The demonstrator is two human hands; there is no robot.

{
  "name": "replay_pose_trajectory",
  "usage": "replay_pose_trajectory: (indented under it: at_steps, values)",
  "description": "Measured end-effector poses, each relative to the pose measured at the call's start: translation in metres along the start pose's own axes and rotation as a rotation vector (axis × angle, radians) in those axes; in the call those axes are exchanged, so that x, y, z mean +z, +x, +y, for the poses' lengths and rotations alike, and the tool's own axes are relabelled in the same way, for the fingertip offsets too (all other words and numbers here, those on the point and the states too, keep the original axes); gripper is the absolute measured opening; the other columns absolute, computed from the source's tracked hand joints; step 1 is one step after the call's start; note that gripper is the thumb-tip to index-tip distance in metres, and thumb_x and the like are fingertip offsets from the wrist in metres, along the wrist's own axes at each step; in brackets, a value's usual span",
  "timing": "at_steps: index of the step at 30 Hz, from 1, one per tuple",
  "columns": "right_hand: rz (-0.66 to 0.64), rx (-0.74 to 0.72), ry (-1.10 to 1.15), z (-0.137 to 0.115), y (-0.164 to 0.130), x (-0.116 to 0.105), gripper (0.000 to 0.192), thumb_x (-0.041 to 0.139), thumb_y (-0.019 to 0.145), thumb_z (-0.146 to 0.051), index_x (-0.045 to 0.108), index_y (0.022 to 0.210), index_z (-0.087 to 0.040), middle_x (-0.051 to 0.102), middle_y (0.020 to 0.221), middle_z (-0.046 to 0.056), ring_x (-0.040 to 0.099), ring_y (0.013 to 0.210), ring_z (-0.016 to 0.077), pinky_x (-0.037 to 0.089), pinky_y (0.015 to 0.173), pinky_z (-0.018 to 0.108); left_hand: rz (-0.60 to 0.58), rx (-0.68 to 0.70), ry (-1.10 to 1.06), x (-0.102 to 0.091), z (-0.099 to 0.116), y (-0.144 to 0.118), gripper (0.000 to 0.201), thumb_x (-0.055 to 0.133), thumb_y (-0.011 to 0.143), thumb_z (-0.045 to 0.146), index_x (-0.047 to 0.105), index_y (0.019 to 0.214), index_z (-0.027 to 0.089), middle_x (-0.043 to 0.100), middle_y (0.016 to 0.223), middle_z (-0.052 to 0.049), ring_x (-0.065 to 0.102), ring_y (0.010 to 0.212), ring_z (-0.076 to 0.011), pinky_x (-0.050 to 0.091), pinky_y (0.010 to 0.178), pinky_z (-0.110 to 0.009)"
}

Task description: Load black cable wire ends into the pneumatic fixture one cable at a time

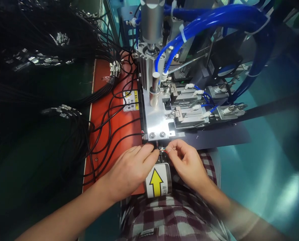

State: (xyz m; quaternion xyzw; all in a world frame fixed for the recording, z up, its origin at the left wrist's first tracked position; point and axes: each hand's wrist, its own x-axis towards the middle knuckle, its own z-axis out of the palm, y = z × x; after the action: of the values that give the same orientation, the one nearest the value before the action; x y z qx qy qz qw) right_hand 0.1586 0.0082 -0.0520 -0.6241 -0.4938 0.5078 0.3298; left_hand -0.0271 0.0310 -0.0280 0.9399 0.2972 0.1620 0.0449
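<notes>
Nearest: white label w/ yellow arrow (pixel 156 182), btwn both wrists. L hand (pixel 129 169) and R hand (pixel 188 162) fingers pinched narrow on thin black cable end w/ coloured wires (pixel 164 151), at front edge of silver metal fixture plate (pixel 156 122). Left: orange mat (pixel 106 134) w/ black cables. Far: blue air hoses (pixel 214 20).
</notes>
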Motion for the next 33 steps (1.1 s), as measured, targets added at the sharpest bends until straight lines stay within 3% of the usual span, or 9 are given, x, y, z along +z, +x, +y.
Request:
replay_pose_trajectory:
  at_steps: [4, 9, 16, 28, 31, 33]
  values:
    - [-0.077, 0.11, 0.099, -0.0022, 0.0014, -0.0009, 0.018, 0.053, 0.086, -0.033, 0.053, 0.074, -0.019, 0.049, 0.058, -0.004, 0.045, 0.049, 0.0117, 0.035, 0.047, 0.024, -0.002, -0.002, 0.013, -0.0005, 0.0002, 0.0, 0.035, 0.028, 0.095, 0.008, 0.062, 0.102, 0.006, 0.064, 0.086, -0.012, 0.064, 0.077, -0.0218, 0.056, 0.062, -0.032]
    - [0.078, -0.112, -0.175, -0.0007, -0.0031, 0.0024, 0.015, 0.05, 0.088, -0.027, 0.053, 0.076, -0.02, 0.053, 0.068, 0.0, 0.049, 0.06, 0.014, 0.037, 0.052, 0.025, 0.005, 0.005, 0.014, 0.0024, -0.0006, -0.002, 0.032, 0.032, 0.094, 0.008, 0.062, 0.106, 0.005, 0.064, 0.087, -0.013, 0.064, 0.076, -0.0224, 0.056, 0.062, -0.033]
    - [0.075, -0.228, -0.219, 0.003, -0.003, 0.0037, 0.012, 0.047, 0.089, -0.022, 0.051, 0.078, -0.02, 0.055, 0.073, 0.0, 0.052, 0.064, 0.0144, 0.039, 0.055, 0.025, 0.019, 0.01, 0.026, 0.0026, -0.0006, -0.0029, 0.032, 0.031, 0.093, 0.006, 0.06, 0.106, 0.004, 0.063, 0.087, -0.013, 0.063, 0.076, -0.0222, 0.055, 0.062, -0.033]
    - [0.008, -0.051, -0.122, -0.0036, -0.0027, 0.0053, 0.013, 0.046, 0.088, -0.023, 0.048, 0.075, -0.021, 0.049, 0.061, -0.003, 0.047, 0.053, 0.0127, 0.036, 0.048, 0.023, 0.013, 0.004, 0.03, 0.003, -0.0005, -0.0034, 0.03, 0.033, 0.093, 0.006, 0.06, 0.106, 0.005, 0.063, 0.086, -0.013, 0.063, 0.074, -0.0225, 0.055, 0.06, -0.033]
    - [0.079, -0.113, -0.195, -0.005, -0.0025, 0.0057, 0.014, 0.048, 0.087, -0.023, 0.049, 0.074, -0.021, 0.053, 0.067, -0.001, 0.049, 0.058, 0.0137, 0.037, 0.051, 0.024, 0.016, 0.005, 0.024, 0.0034, -0.0007, -0.0046, 0.028, 0.035, 0.092, 0.006, 0.06, 0.105, 0.005, 0.063, 0.087, -0.014, 0.063, 0.073, -0.0234, 0.055, 0.059, -0.034]
    - [0.076, -0.077, -0.156, -0.0022, -0.0014, 0.0054, 0.014, 0.049, 0.087, -0.024, 0.05, 0.074, -0.021, 0.054, 0.065, -0.001, 0.05, 0.056, 0.0135, 0.037, 0.05, 0.024, 0.014, 0.005, 0.02, 0.0037, -0.0005, -0.0052, 0.028, 0.036, 0.092, 0.006, 0.06, 0.106, 0.005, 0.063, 0.088, -0.014, 0.063, 0.074, -0.0239, 0.056, 0.059, -0.035]
